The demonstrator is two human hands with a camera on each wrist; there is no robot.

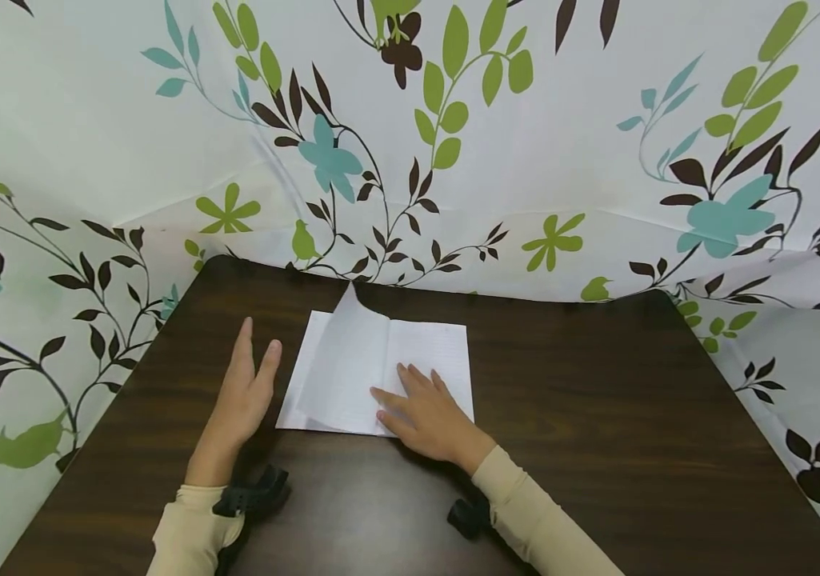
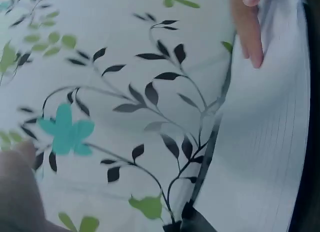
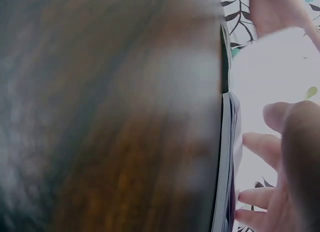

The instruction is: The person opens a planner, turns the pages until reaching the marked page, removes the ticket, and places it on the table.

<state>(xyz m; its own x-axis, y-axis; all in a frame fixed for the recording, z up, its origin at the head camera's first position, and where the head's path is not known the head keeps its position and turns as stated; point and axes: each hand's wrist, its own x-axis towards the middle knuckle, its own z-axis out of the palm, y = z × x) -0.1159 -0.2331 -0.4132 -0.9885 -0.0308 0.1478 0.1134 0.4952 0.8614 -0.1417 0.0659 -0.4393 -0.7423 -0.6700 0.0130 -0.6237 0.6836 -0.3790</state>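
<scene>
A white cloth (image 1: 467, 232) patterned with leaves, flowers and birds hangs behind and around my dark wood counter (image 1: 618, 400). On the counter, towards its far side, the notebook (image 1: 430, 346) lies spread at a fold, set between my two grips. My right grip (image 1: 433, 418) rests on its lower right part with the fingers apart and fairly straight; the thumb and index finger reach to the fold. My left grip (image 1: 240, 400) is just beside the notebook's left edge, not touching it, fingers straight, thumb held away from them, with nothing between. Left of the fold, a raised leaf (image 1: 352, 352) curves upward, its top corner standing clear of the sheet beneath. Beige sleeves (image 1: 546, 512) cover my forearms, and a black device (image 1: 254, 492) sits at my left wrist.

Only the head view takes in the whole notebook with both my grips. The right wrist view catches it nearly edge-on, showing the stacked layers (image 3: 227, 157) of its edge, which cannot be made out from above. The left wrist view brings the paper close, so thin ruled lines (image 2: 272, 127) read more plainly there than from the head.
</scene>
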